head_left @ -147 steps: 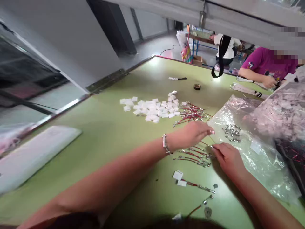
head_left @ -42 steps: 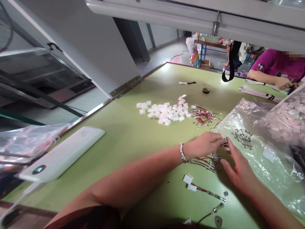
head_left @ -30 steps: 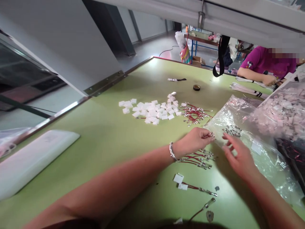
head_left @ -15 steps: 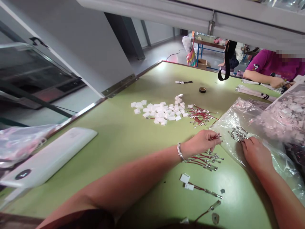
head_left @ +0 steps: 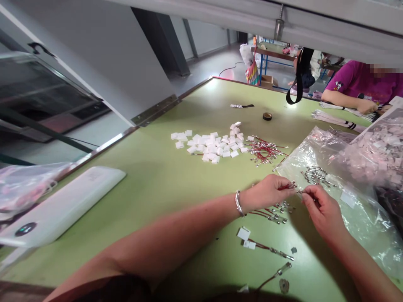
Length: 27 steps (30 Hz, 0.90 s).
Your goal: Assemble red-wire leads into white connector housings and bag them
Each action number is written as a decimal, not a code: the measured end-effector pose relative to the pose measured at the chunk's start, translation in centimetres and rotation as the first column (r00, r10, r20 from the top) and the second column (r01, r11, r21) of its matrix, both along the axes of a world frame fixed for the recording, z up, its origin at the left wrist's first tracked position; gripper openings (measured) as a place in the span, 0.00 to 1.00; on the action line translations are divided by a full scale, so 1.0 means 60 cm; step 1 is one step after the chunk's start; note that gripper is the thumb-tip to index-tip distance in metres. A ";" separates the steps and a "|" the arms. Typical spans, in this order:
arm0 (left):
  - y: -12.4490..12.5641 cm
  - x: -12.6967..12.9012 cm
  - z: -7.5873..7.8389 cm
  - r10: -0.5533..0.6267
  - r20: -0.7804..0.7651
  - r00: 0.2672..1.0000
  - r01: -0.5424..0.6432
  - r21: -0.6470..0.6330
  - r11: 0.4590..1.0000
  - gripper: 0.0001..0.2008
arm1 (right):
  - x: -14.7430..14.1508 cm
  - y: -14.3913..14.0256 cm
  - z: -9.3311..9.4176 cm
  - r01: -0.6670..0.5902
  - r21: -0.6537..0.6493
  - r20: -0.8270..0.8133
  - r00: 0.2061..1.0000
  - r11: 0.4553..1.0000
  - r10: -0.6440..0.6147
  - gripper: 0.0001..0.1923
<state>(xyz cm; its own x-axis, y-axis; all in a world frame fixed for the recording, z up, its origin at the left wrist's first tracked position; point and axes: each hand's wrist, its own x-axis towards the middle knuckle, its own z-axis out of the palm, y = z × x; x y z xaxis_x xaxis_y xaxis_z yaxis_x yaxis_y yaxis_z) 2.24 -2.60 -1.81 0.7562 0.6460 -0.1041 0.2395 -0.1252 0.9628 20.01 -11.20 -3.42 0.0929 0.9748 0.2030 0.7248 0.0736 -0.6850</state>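
Pinching red wire (head_left: 286, 187): left hand (head_left: 266, 193); right hand (head_left: 321, 207) grips metal terminal (head_left: 299, 192) (nearly touching).

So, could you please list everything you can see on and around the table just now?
table: one, green, fills the view
white clips: a heap, white, mid-table
loose red wires: a bunch, red with metal ends, right of the clips
near wires: a few, red, below the left hand
plastic bag: one, clear, right side, with small metal pieces on it
tape roll: one, dark, far side
white case: one, left edge
co-worker: one, purple top, far right
bracelet: one, silver, left wrist
left hand: pinches a red wire
right hand: pinches something small, too tiny to tell
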 end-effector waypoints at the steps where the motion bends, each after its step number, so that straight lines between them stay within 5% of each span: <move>1: 0.000 0.000 0.000 -0.001 0.007 1.000 0.001 0.016 1.000 0.17 | -0.005 -0.001 -0.001 0.002 -0.012 -0.034 0.999 1.000 -0.002 0.12; 5: 0.004 -0.004 -0.003 -0.012 -0.014 1.000 0.014 0.101 0.995 0.18 | -0.003 0.002 -0.001 -0.005 -0.062 -0.093 0.996 0.998 -0.001 0.13; 7: 0.006 -0.007 -0.006 -0.019 -0.046 0.999 0.030 0.256 0.966 0.16 | -0.001 0.003 0.003 -0.029 -0.093 -0.096 0.995 0.995 0.020 0.14; 10: 0.006 -0.012 -0.012 -0.046 -0.148 0.988 0.124 0.573 0.810 0.10 | -0.006 0.003 0.009 -0.078 -0.162 -0.131 0.990 0.984 0.057 0.15; 12: 0.006 -0.014 -0.015 -0.069 -0.247 0.967 0.222 0.675 0.703 0.11 | -0.012 0.003 0.009 -0.089 -0.196 -0.152 0.987 0.976 0.059 0.16; 16: 0.016 -0.016 -0.011 -0.077 -0.351 0.933 0.319 0.707 0.631 0.11 | -0.018 0.008 -0.004 -0.054 -0.161 -0.144 0.989 0.985 0.031 0.16; 19: 0.032 -0.021 0.002 -0.067 -0.295 0.953 0.265 0.708 0.654 0.14 | -0.013 0.013 -0.017 -0.025 -0.091 -0.013 1.000 0.996 0.024 0.14; 21: 0.043 -0.025 0.012 0.005 -0.188 0.982 0.125 0.672 0.730 0.16 | -0.012 0.013 -0.025 -0.037 -0.032 0.123 0.992 0.999 0.040 0.13; 24: 0.054 -0.028 0.020 0.191 -0.071 0.979 -0.120 0.560 0.820 0.16 | -0.017 0.010 -0.032 -0.172 0.075 0.272 0.951 0.982 0.146 0.12; 27: 0.054 -0.025 0.019 0.228 -0.099 0.969 -0.152 0.489 0.859 0.15 | -0.010 0.012 -0.033 -0.273 0.142 0.311 0.925 0.951 0.219 0.12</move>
